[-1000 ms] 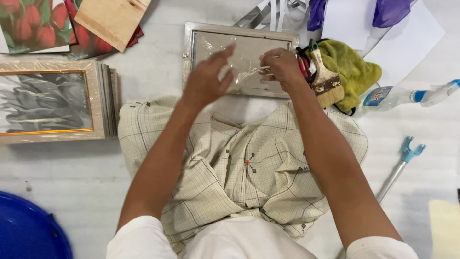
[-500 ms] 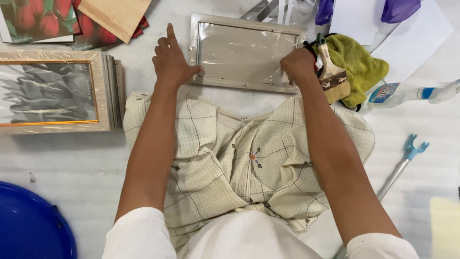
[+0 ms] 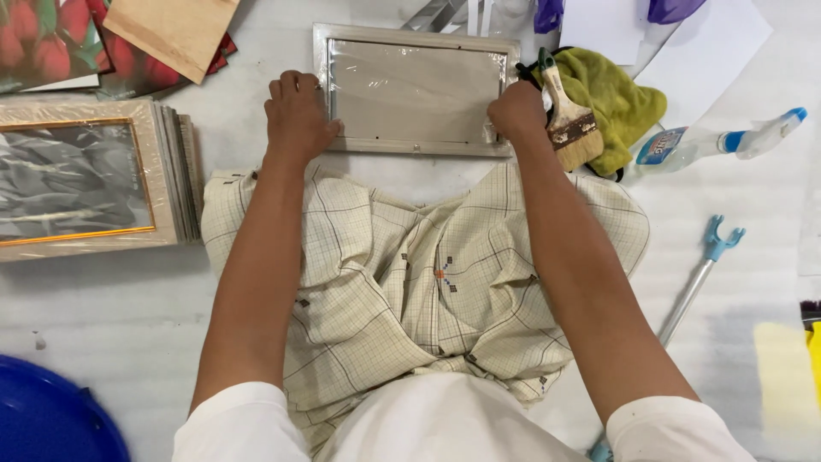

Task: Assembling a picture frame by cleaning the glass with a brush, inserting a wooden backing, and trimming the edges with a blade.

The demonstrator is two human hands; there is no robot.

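A pale picture frame (image 3: pixel 414 90) wrapped in clear plastic film lies flat on the white floor beyond my checked cloth-covered lap (image 3: pixel 419 282). My left hand (image 3: pixel 297 117) grips the frame's left edge with curled fingers. At the right edge, my right hand (image 3: pixel 516 111) is closed on the frame's lower right corner. A wood-handled paintbrush (image 3: pixel 569 115) lies just right of my right hand, on a yellow-green rag (image 3: pixel 620 103).
A stack of framed pictures (image 3: pixel 90 180) sits at left, with prints and a brown board (image 3: pixel 171 30) above it. A spray bottle (image 3: pixel 723 141), white paper sheets (image 3: pixel 710 43) and a blue-tipped tool (image 3: pixel 697 278) lie at right. A blue tub (image 3: pixel 47 419) is at bottom left.
Both hands came down from handling the film above the frame. The left hand went from flat with spread fingers to curled on the left edge; the frame now lies square.
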